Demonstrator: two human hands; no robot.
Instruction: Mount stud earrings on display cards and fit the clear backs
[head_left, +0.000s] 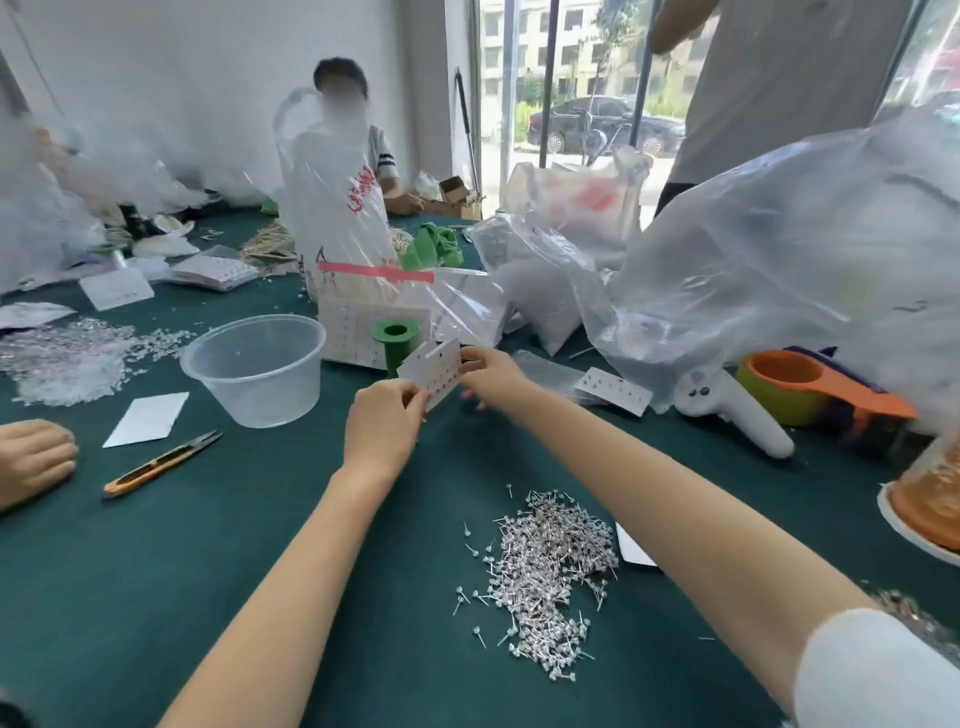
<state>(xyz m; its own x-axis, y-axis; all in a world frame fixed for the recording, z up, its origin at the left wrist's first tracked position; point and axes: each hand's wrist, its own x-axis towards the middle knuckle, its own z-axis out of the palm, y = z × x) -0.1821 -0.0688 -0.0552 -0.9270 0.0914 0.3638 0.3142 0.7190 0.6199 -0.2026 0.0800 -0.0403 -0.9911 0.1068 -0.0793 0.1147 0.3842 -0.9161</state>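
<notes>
A small jewellery-packing workshop: green-clothed table (260, 571) heaped with stud earrings (550, 577), display cards (117, 288), plastic bags (779, 270).

A dark green cloth covers the tabletop (208, 571). A heap of stud earrings (550, 577) lies at five o'clock. At nine o'clock lie yellow-handled thread snips (161, 462) and a blank white card (147, 419), with a clear plastic bowl (257, 366) just beyond them. A spread of clear backs (72, 358) sits at ten o'clock. At three o'clock rest a white controller (732, 410) and an orange tape dispenser (826, 389). Plastic bags (753, 270) crowd twelve to two o'clock.
</notes>
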